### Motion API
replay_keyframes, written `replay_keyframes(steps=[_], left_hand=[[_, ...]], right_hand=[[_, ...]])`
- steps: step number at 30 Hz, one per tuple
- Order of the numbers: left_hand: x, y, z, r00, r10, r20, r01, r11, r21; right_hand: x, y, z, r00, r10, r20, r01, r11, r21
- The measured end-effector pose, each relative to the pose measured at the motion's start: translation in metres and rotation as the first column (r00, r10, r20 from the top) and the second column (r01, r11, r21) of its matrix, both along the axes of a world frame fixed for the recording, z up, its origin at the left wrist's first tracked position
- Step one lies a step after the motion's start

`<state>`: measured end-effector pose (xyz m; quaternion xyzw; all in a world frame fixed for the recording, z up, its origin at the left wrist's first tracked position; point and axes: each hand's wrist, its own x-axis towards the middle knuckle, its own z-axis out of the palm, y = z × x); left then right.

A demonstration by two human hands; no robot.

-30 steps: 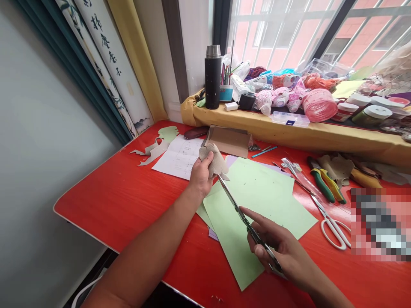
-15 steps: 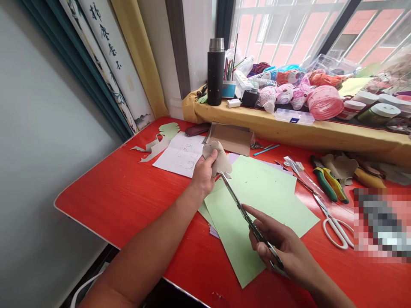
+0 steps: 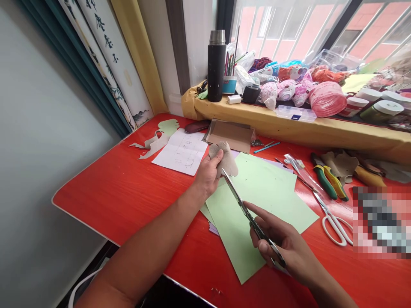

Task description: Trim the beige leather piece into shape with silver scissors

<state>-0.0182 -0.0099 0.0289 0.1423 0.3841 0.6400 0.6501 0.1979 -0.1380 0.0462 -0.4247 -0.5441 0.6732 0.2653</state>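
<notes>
**Left hand [image 3: 207, 177] pinches a beige scrap [image 3: 225, 160]; right hand [image 3: 279, 244] grips long scissors [image 3: 247, 218].**
The left fingers [image 3: 218, 156] hold the scrap above the edge of green paper [image 3: 253, 214] on the red tabletop [image 3: 96, 188], with the blade tips at its lower edge. The right fingers [image 3: 260, 216] curl round the handles, hiding them. A pixelated patch [image 3: 382, 222] obscures the far right, beside white scissors [image 3: 335, 229] and pliers [image 3: 327, 182].

Chinese calligraphy [image 3: 108, 40] on a scroll [image 3: 102, 60], not legible.

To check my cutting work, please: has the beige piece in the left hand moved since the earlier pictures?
Yes. The beige piece has moved a little to the right in the view, further from the white paper.
</notes>
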Motion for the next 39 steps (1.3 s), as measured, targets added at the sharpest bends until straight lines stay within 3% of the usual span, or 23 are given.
replay_keyframes(steps=[27,39], left_hand=[[0.0015,0.0004,-0.006,1.0,-0.031,-0.004,0.031,0.998,0.057],[0.0016,-0.0013,-0.0049,1.0,-0.028,0.014,0.027,1.0,0.015]], right_hand=[[-0.0011,-0.0023,0.0006,0.999,-0.046,0.013,0.046,0.999,0.024],[-0.0014,-0.0029,0.0012,0.997,-0.071,-0.021,0.071,0.997,0.009]])
